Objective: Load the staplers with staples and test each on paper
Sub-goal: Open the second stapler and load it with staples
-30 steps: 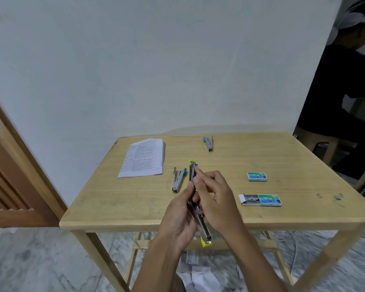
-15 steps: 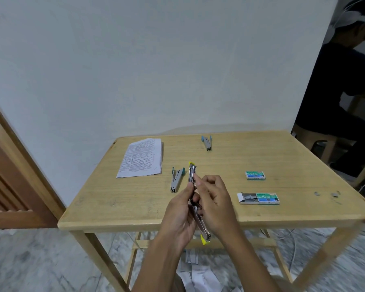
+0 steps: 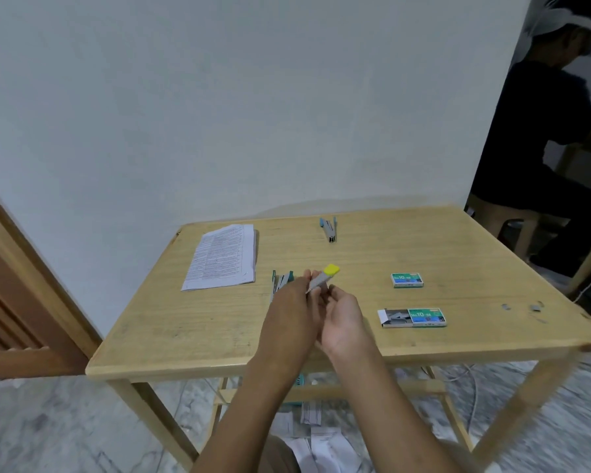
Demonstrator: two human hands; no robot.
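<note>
The yellow stapler (image 3: pixel 325 276) has swung since half a second ago. Then it ran long and open from above the fingers down past the worktop's near edge, with a yellow tip below the hands. Now only its upper end shows, yellow cap uppermost and tilted to the right, and both hands have moved forward over the worktop (image 3: pixel 185 322).

The left hand (image 3: pixel 294 315) has its back to the camera, and its fingertips close round the grey metal body just under the cap. This grip is tight on the stapler, which sticks out above and to the right of it. The right hand (image 3: pixel 343 319) sits just beside the left with its palm turned inward. Its fingers curl up under the stapler's lower part, but the left hand hides the contact, so I cannot tell whether this grip holds anything.

A teal stapler (image 3: pixel 281 281) lies on the worktop just behind the left hand, partly hidden by it. A blue stapler (image 3: pixel 329 229) lies near the far edge. The paper (image 3: pixel 222 256) sits at the far left. To the right of the hands are an open box (image 3: pixel 411 318) with staples showing and, beyond it, a shut box (image 3: pixel 407 280). A few loose staples (image 3: pixel 536 306) lie near the right edge.
</note>
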